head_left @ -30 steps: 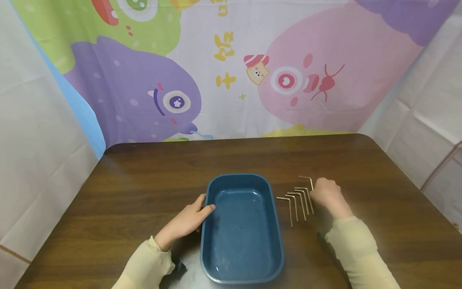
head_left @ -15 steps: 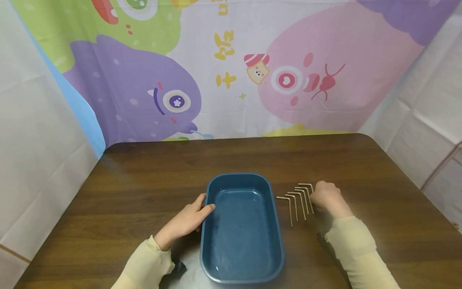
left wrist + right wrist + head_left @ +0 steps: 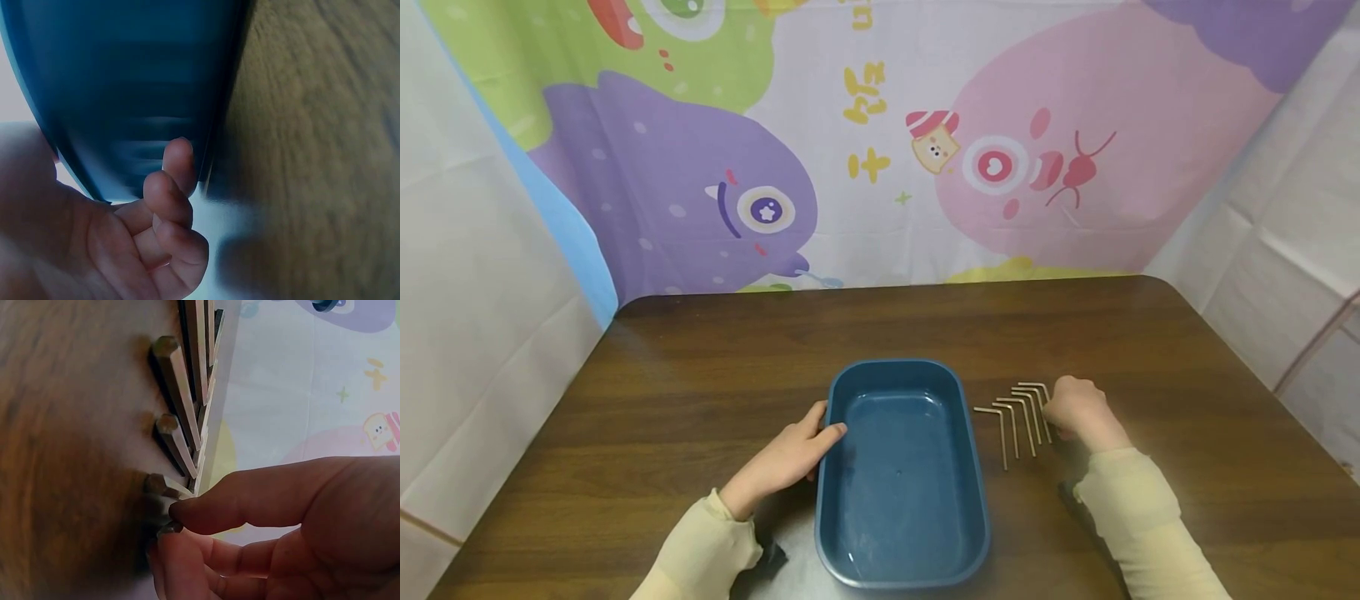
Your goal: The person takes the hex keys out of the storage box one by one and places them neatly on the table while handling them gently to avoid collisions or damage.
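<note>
A dark blue rectangular tray stands on the table. My left hand holds its left side, thumb over the rim and fingers against the outer wall; the left wrist view shows those fingers bent beside the wall. Right of the tray, several L-shaped hex keys lie in a slanting row, short arms pointing left. At the row's far end my right hand pinches the last hex key between thumb and finger, low at the tabletop. My hand hides part of that key in the head view.
The brown wooden table ends at a cartoon-printed cloth behind it. Pale cloth walls stand at both sides. A small dark object lies under my left sleeve.
The last hex key has slid nearer to me and closer to the others, with my right hand lowering slightly; most of this came in the first half second. Left hand and tray have stayed put.
</note>
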`<state>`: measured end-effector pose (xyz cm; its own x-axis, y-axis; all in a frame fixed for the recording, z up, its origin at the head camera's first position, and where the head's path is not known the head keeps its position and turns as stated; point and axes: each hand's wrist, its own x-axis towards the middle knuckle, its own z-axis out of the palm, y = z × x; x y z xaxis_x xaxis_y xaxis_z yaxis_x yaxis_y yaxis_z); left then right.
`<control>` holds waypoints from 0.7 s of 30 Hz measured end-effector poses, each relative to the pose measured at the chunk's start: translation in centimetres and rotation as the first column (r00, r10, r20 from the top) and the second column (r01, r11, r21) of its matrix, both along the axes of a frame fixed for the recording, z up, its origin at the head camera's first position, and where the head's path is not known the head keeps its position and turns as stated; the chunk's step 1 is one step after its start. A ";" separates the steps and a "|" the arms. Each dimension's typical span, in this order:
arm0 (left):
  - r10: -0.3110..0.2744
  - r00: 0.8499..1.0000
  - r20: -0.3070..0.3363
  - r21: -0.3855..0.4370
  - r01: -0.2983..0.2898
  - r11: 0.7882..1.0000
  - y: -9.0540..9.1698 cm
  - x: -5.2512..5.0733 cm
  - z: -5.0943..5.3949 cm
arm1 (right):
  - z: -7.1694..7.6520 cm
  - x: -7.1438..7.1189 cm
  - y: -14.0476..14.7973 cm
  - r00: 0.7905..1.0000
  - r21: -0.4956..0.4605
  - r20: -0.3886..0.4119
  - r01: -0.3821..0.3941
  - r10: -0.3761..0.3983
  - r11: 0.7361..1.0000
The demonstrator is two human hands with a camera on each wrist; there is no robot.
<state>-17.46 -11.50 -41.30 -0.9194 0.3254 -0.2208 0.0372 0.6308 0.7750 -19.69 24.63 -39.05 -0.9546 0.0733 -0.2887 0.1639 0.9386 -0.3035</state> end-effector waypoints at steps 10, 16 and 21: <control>-0.008 1.000 0.006 0.005 0.008 1.000 -0.1 0.0 0.0 | 0.1 0.1 0.0 1.000 -0.013 0.017 0.019 -0.019 1.000; -0.006 1.000 -0.001 0.005 0.006 1.000 -0.1 0.0 0.0 | 0.2 0.1 0.0 0.999 -0.024 0.038 0.027 -0.026 0.999; -0.005 1.000 0.000 0.005 0.005 1.000 -0.1 0.0 -0.1 | 0.2 0.1 0.0 0.998 -0.039 0.056 0.034 -0.032 0.999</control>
